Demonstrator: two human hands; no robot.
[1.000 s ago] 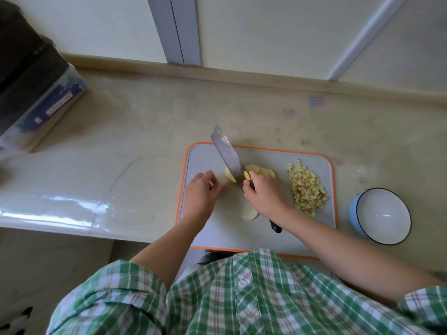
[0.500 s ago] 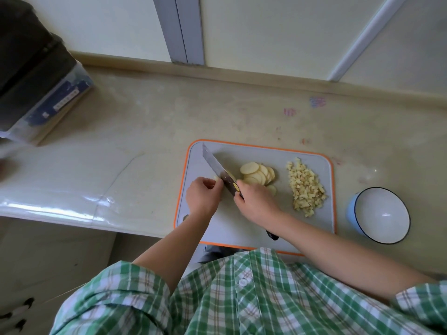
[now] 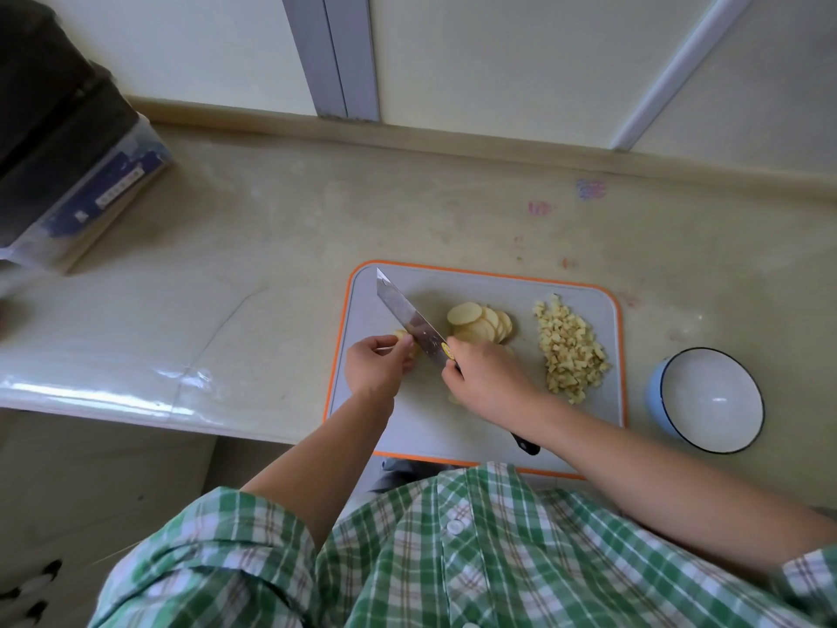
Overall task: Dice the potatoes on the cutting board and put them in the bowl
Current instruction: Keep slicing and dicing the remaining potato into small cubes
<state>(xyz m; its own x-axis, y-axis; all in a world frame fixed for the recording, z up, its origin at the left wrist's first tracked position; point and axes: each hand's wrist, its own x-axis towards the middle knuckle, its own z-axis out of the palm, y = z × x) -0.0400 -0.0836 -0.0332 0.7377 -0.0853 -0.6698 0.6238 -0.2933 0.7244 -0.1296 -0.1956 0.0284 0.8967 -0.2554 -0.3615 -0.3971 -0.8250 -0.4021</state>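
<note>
A grey cutting board with an orange rim lies on the counter. My right hand grips a knife, its blade lying across the board's left part. My left hand pinches a small potato piece right beside the blade. A fan of round potato slices lies to the right of the blade. Further right is a heap of diced potato. An empty white bowl with a blue outside stands on the counter just right of the board.
The beige counter stretches left and back to the wall. A dark box on a clear plastic container sits at the far left. The counter's front edge runs just below the board, under my checked shirt.
The knife blade has come down from a raised tilt and shifted left. The potato slices now lie uncovered to its right, and my left hand pinches a small end piece at the blade.
</note>
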